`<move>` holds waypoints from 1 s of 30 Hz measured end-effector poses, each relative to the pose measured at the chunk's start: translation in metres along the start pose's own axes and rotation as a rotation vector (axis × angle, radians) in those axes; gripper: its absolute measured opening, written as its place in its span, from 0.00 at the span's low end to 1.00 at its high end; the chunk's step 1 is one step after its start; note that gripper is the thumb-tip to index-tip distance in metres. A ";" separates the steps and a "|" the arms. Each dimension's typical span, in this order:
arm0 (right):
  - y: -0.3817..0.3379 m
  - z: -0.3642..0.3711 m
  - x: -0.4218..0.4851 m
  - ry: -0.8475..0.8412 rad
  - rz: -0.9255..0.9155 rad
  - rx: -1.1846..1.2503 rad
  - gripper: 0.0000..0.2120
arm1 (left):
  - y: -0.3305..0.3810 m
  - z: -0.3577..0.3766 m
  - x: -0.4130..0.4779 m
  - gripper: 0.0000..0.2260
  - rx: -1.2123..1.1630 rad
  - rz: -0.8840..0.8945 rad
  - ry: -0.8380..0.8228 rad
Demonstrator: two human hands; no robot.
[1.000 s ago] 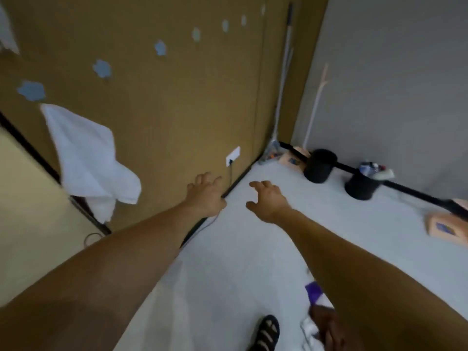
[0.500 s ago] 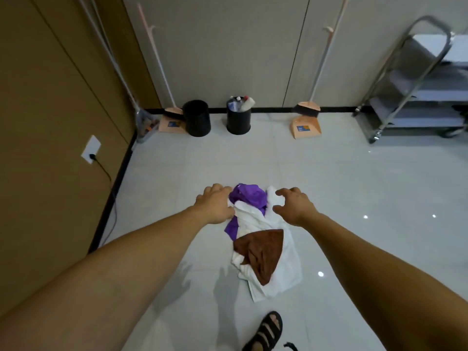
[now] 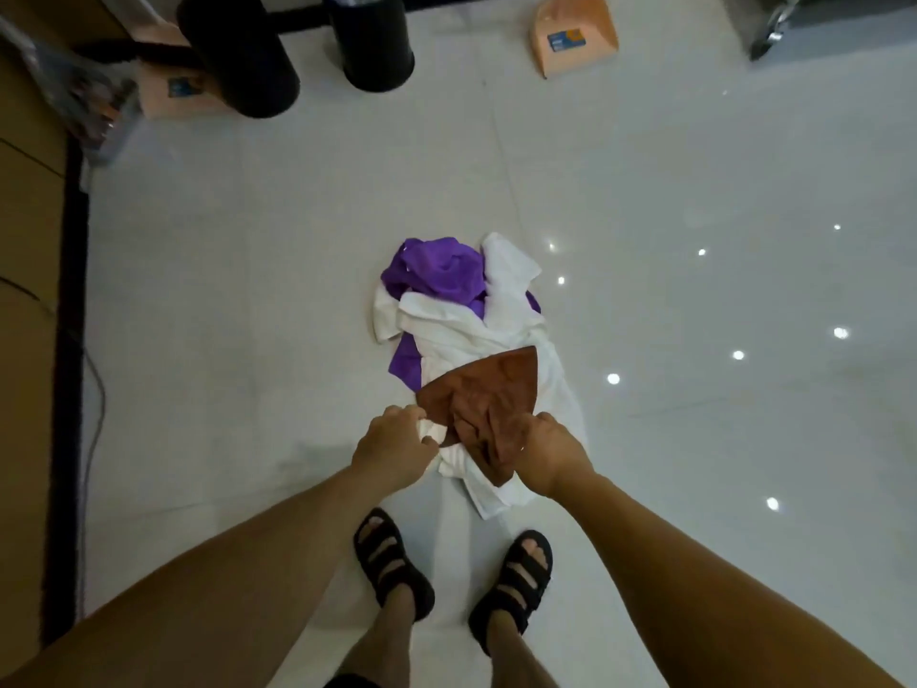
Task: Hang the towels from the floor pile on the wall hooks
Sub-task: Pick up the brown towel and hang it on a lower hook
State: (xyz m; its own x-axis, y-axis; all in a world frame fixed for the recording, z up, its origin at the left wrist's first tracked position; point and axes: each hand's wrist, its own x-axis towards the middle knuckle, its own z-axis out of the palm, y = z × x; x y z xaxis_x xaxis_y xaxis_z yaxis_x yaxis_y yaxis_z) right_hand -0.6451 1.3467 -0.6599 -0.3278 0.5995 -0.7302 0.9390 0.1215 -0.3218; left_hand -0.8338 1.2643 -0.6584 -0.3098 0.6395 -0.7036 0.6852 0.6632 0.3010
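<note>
Both our hands down at towel pile (image 3: pixel 466 340) on white tile floor (image 3: pixel 248 290), just ahead of our sandals (image 3: pixel 392 563). Left hand (image 3: pixel 394 449) fingers curled, pinching white towel (image 3: pixel 446 320) edge. Right hand (image 3: pixel 548 451) fingers curled into brown towel (image 3: pixel 486 394) atop pile; we cannot see its fingertips, buried in cloth. Purple towel (image 3: pixel 436 265) at pile's far end. Two black bins (image 3: pixel 238 57) and orange dustpan (image 3: pixel 570 37) well apart from pile.

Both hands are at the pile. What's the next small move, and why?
Probably lift the brown towel off the pile: it lies on top and the right hand grips its near end. The left hand seems to pinch the white towel beside it, which may follow.
</note>
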 end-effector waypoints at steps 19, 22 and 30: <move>0.042 0.272 0.285 0.155 0.143 -0.116 0.15 | -0.174 0.219 0.214 0.20 -0.200 -0.097 -0.028; 0.035 0.240 0.263 0.142 0.110 0.136 0.16 | -0.162 0.195 0.197 0.20 -0.220 -0.103 -0.038; -0.057 0.089 0.124 0.243 -0.016 0.800 0.07 | -0.079 0.041 0.109 0.27 -0.478 0.127 -0.091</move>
State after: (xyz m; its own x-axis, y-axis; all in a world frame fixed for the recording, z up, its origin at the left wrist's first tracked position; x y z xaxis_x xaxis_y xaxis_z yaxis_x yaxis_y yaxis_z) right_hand -0.7489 1.3441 -0.7855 -0.2225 0.7676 -0.6010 0.5472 -0.4119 -0.7286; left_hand -0.8947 1.2659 -0.7848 -0.1699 0.7045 -0.6891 0.3291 0.6997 0.6342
